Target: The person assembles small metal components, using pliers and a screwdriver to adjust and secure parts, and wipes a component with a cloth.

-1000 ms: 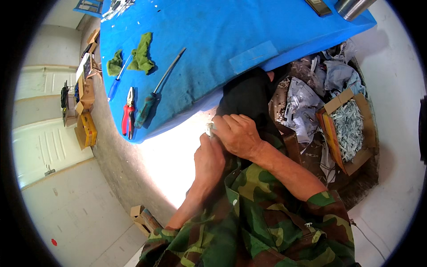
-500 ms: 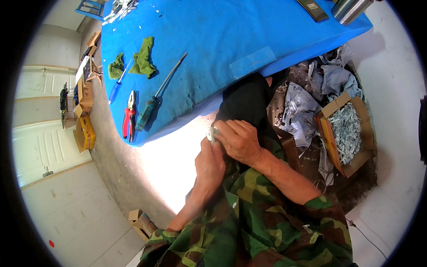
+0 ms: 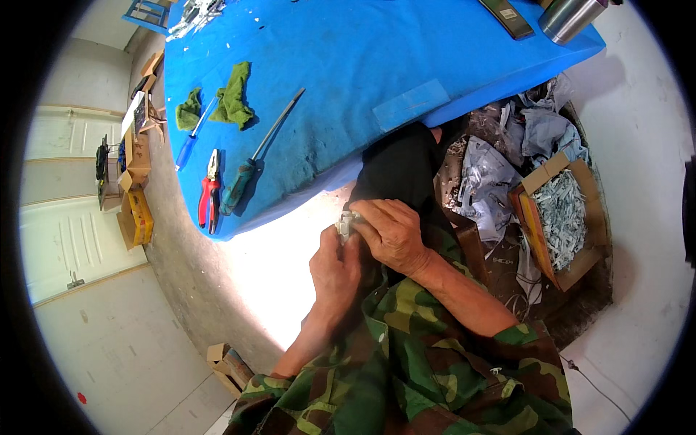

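Between my two hands, above my lap, is a small pale piece [image 3: 344, 226], white to silvery; its kind is too small to make out. My left hand [image 3: 335, 267] pinches its lower end between thumb and fingers. From the right, the thumb and bent fingers of my right hand [image 3: 392, 235] close on its upper end. On the near left corner of the blue-covered table [image 3: 319, 80] lie red-handled pliers [image 3: 209, 192], a long screwdriver with a teal handle [image 3: 239, 187] and a smaller blue-handled screwdriver [image 3: 186, 150].
Two green cloths [image 3: 232, 101] lie behind the tools. A phone [image 3: 507, 17] and a steel flask [image 3: 569, 20] are at the table's far right. Right of my legs, a cardboard box [image 3: 538, 232] holds many thin pale strips [image 3: 562, 221], beside plastic bags [image 3: 486, 181].
Both hands still hold the small piece. My left hand has shifted slightly down and left, so more of the piece shows between the fingers.
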Demonstrator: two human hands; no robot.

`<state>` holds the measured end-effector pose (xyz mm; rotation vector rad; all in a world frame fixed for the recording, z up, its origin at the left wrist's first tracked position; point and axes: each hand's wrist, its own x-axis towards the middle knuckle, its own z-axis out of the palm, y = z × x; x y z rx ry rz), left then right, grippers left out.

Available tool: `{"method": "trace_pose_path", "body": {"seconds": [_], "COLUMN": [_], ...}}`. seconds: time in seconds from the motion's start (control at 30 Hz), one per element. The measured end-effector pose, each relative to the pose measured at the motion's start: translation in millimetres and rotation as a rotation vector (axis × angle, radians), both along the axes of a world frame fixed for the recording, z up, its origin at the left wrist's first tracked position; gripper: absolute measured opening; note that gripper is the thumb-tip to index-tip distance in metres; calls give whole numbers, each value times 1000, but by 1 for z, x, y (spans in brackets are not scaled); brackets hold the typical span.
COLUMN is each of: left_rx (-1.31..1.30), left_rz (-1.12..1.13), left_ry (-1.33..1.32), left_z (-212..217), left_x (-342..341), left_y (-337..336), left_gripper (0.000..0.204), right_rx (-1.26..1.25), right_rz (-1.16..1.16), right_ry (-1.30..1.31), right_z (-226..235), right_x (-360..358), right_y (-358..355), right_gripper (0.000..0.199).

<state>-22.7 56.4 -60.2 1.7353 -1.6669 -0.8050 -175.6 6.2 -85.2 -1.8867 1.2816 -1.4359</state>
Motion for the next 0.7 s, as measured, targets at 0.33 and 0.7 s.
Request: {"method": "trace_pose_path", "body": {"seconds": [0.33, 0.7], "left_rx": [67, -45], "left_rz": [-3, -250], "left_ry": [62, 32], "left_z": [28, 46], "left_x": [6, 50], "left_y": [-9, -27], "left_gripper": [23, 20], "right_rx": [24, 217], "right_rz": [58, 278], "right_ry": [-48, -162], "right_z": [8, 32], "right_x": [-4, -3], "right_y": [1, 4], "right_gripper": [27, 29]}}
